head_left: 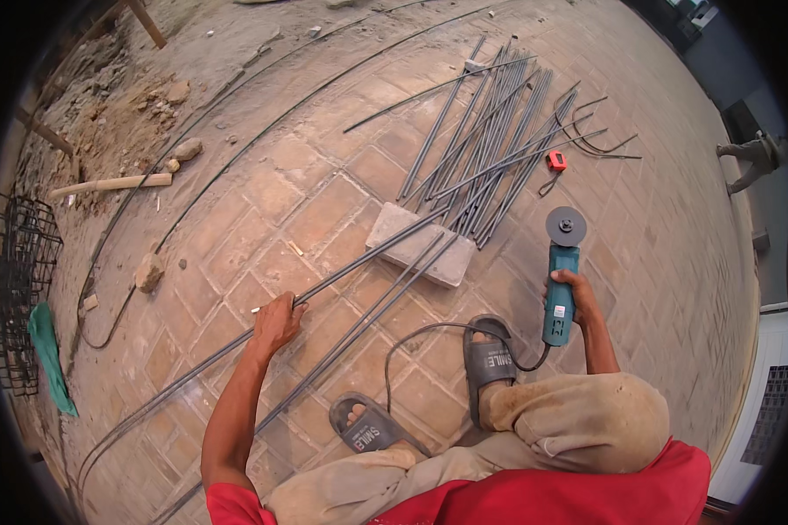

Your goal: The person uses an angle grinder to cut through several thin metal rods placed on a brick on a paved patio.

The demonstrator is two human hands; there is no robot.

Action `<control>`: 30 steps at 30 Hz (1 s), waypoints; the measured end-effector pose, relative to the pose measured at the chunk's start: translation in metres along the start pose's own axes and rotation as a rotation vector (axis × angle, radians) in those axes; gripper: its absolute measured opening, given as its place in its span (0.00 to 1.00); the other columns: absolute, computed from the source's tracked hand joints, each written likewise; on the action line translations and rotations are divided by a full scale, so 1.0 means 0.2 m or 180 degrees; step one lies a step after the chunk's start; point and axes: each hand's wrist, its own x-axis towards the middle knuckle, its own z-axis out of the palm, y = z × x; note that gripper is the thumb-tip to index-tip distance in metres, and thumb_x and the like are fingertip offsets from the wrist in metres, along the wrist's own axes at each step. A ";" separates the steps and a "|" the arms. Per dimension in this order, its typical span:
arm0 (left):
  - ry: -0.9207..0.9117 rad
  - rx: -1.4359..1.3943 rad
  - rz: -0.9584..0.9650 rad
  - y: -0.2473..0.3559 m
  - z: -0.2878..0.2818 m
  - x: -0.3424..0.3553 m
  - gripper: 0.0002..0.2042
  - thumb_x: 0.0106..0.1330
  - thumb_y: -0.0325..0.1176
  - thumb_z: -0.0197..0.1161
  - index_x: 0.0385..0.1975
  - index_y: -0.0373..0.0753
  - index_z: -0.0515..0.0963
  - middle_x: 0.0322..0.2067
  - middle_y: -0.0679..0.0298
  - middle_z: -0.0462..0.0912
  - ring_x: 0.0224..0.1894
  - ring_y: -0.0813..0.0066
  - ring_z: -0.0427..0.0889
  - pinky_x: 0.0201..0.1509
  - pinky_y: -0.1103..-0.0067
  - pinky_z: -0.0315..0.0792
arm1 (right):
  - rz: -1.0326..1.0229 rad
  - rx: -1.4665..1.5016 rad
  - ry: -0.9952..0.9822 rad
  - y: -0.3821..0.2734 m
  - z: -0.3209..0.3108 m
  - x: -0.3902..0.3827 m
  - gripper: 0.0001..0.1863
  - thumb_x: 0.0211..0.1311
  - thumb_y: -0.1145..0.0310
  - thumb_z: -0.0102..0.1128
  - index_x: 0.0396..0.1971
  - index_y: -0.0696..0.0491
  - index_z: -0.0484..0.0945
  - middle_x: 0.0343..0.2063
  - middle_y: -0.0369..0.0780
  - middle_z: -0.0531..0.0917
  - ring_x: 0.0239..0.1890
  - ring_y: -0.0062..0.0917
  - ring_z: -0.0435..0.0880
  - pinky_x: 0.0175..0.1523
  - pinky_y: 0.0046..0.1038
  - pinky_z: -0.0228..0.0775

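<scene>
gripping rebar (359,260) w/ left hand (276,322), grinder (561,280) in right hand (578,293).

The person wears a red short-sleeved shirt (534,499), tan trousers (578,420) and grey slide sandals (488,359).

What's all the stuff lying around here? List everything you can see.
Long steel rods: a few, dark grey, across the paving block, one under the left hand.
Paving block: one, pale grey, centre.
Cut rod pile: many, grey, top centre.
Angle grinder: one, teal, in the right hand.
Tape measure: one, red, beside the pile.
Wire cage: one, black, far left.
Green cloth: one, by the cage.
Wooden stick: one, upper left.
Sandals: two, dark grey, on the feet.
Left hand: gripping a rod.
Right hand: holding the grinder.
</scene>
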 end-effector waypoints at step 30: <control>0.0353 -0.0616 0.0144 -0.02 -0.05 -0.01 0.22 0.65 0.45 0.65 0.51 0.35 0.76 0.47 0.50 0.80 0.50 0.49 0.78 0.55 0.63 0.71 | 0.0033 -0.0045 0.0190 0.00 0.07 -0.04 0.19 0.49 0.63 0.67 0.37 0.59 0.75 0.28 0.44 0.81 0.26 0.32 0.84 0.32 0.37 0.82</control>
